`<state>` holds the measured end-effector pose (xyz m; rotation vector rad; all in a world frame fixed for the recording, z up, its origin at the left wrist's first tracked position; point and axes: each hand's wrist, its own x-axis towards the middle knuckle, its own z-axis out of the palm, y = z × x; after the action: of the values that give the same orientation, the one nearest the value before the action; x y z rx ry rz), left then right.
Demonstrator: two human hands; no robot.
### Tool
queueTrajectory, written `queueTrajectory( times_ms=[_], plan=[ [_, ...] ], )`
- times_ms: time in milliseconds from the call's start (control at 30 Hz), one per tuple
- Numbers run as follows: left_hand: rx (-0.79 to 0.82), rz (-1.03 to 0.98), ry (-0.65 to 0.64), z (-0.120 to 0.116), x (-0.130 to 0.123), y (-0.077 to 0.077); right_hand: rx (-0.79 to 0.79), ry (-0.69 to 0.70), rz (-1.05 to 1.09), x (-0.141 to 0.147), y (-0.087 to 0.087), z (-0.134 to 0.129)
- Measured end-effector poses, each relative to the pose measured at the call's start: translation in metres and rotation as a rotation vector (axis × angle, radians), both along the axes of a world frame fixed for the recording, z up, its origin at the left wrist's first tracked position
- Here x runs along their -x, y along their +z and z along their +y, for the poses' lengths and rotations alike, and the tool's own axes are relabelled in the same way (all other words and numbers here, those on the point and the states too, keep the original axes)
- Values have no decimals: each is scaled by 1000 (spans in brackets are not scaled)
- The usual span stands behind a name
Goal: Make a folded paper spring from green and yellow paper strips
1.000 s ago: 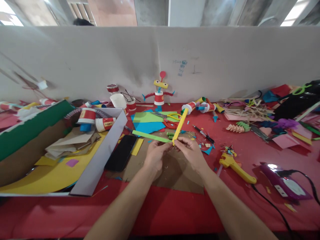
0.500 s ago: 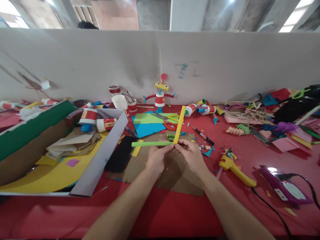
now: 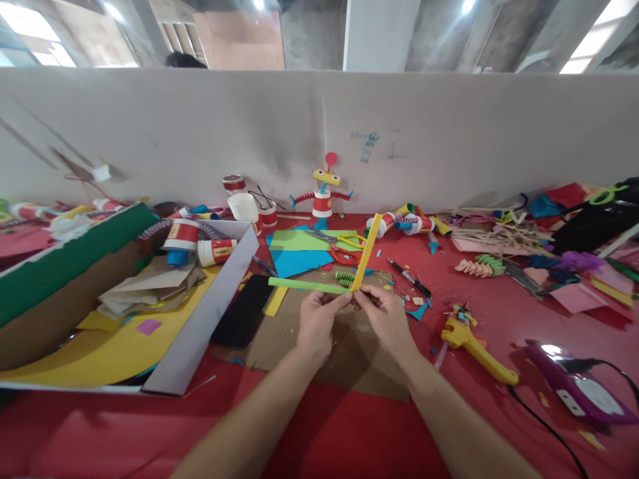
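Observation:
My left hand (image 3: 318, 320) and my right hand (image 3: 383, 315) meet above a cardboard sheet (image 3: 359, 372). Between their pinched fingertips is the corner where a green paper strip (image 3: 304, 285) and a yellow paper strip (image 3: 368, 253) join. The green strip reaches out to the left, over the edge of a black phone (image 3: 243, 313); the yellow one points up and slightly right. Both hands are closed on this corner, and the fingertips partly hide it. Just behind them lies a small green folded paper spring (image 3: 344, 277).
Scissors (image 3: 327, 237) lie on coloured paper at the back. A cup figure (image 3: 322, 203) stands by the white partition. At right are a yellow glue gun (image 3: 476, 349), its cord, and a purple power socket (image 3: 582, 386). An open box (image 3: 200, 332) of paper flanks the left.
The view has shifted slightly. The yellow strip leans more to the right, and the green strip now slopes down toward my fingers. Both hands keep their pinch.

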<state>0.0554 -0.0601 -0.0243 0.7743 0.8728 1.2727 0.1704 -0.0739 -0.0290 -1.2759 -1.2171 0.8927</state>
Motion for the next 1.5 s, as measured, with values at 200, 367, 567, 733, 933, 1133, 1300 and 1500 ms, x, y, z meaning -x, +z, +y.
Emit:
queueTrajectory(
  times_ms=[200,367,567,733,933,1133,1300,1500],
  plan=[
    [8,174,-26,-1,2,3,6,-70,7,0,3,-2],
    [-52,264,-130,0,6,5,-10,-81,28,0,2,-3],
    [-148,336,-164,2,7,-1,16,-63,103,1,2,-4],
    [-201,391,-115,3,7,-7,83,-19,269,1,3,-3],
    [-100,286,-92,2,8,-1,45,-25,202,7,8,-6],
    [-93,283,-75,1,7,1,66,12,183,4,2,-5],
    [-77,216,-102,-2,5,2,82,63,331,2,-3,-3],
    [-97,249,-77,0,6,4,80,68,377,6,-1,-3]
  ],
)
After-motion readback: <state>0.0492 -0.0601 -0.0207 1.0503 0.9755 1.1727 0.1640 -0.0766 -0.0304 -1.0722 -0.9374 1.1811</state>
